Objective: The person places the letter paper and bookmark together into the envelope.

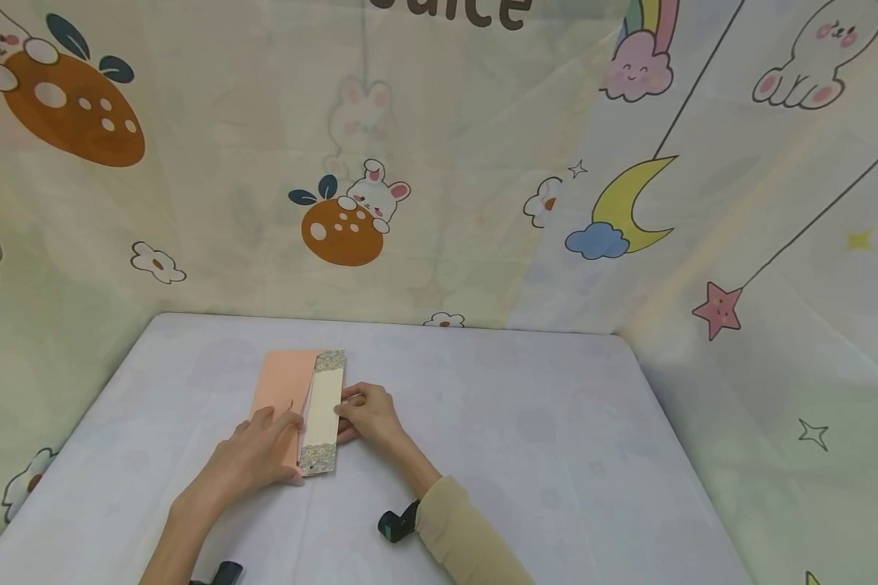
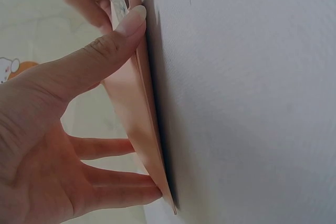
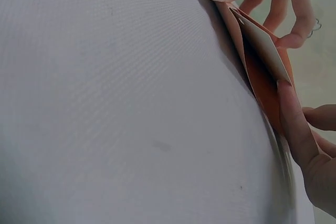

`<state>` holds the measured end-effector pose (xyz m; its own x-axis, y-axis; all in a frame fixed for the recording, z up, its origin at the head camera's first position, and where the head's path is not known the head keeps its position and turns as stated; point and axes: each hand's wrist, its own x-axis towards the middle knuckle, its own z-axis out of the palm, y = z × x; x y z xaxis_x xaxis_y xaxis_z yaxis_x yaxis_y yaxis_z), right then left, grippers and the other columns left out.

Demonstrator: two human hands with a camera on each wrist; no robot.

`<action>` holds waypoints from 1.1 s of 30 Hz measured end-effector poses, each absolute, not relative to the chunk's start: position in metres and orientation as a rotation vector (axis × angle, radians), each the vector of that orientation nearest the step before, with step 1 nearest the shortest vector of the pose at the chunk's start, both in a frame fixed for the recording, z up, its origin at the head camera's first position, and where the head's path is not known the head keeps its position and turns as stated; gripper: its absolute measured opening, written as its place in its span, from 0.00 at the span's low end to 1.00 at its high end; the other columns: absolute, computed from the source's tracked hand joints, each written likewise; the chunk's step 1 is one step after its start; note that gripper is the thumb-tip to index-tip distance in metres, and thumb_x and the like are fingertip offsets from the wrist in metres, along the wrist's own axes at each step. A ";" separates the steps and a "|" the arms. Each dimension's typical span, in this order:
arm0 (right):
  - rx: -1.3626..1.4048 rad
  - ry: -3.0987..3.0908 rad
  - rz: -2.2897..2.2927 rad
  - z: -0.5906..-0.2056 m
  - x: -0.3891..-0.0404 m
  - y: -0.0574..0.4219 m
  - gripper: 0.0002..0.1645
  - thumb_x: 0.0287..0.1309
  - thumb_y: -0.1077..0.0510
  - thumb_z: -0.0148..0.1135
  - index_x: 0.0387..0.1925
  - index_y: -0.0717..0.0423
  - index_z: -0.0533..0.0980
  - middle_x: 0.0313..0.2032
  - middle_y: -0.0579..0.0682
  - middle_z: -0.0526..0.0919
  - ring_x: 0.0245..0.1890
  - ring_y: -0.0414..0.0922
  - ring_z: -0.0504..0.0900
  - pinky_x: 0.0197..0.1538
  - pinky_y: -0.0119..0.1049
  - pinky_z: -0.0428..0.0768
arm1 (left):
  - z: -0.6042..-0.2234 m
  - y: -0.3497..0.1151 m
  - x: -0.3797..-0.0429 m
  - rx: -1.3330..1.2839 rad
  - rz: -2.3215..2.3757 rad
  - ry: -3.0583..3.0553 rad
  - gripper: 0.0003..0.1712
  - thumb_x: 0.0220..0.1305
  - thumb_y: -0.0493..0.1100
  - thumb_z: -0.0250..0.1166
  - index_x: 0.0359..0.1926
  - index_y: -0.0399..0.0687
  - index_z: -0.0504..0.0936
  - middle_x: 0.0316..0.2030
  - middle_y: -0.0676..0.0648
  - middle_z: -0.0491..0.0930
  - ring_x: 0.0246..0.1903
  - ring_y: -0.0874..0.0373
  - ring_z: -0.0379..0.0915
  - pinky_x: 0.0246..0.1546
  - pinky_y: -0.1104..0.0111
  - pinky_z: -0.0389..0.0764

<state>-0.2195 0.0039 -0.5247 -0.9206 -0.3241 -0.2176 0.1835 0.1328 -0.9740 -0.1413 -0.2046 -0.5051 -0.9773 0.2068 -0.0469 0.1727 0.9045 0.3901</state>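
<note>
A peach paper envelope [image 1: 285,374] lies on the table, its side opening turned to the right and gaping in the right wrist view. A cream card [image 1: 323,406] with silvery glitter bands at both ends lies along that opening, its left part at the envelope's mouth. My left hand [image 1: 259,455] holds the envelope, thumb [image 2: 118,35] on its near edge and fingers spread over its top face. At the card's right edge, my right hand [image 1: 369,418] pinches with thumb and fingers. In the right wrist view one right fingertip [image 3: 287,95] touches the card [image 3: 262,43] inside the opening.
The table [image 1: 527,439] has a white cover. Behind it and at its sides hangs a printed cloth [image 1: 468,203] with rabbits, fruit and a moon. Black wrist-camera parts [image 1: 398,522] show near both wrists.
</note>
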 end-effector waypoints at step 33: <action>-0.137 1.985 -1.885 -0.528 -0.215 -0.010 0.14 0.64 0.69 0.63 0.51 0.68 0.76 0.28 0.59 0.88 0.20 0.49 0.87 0.27 0.44 0.87 | -0.506 -0.204 -0.140 0.307 0.599 2.970 0.45 0.39 0.61 0.84 0.58 0.57 0.75 0.63 0.26 0.69 0.49 0.25 0.75 0.30 0.39 0.78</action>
<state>-0.2148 -0.0101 -0.5280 -0.9159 -0.3381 -0.2163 0.1986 0.0865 -0.9763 -0.1405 -0.2044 -0.5064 -0.9750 0.2154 -0.0544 0.1776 0.9026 0.3922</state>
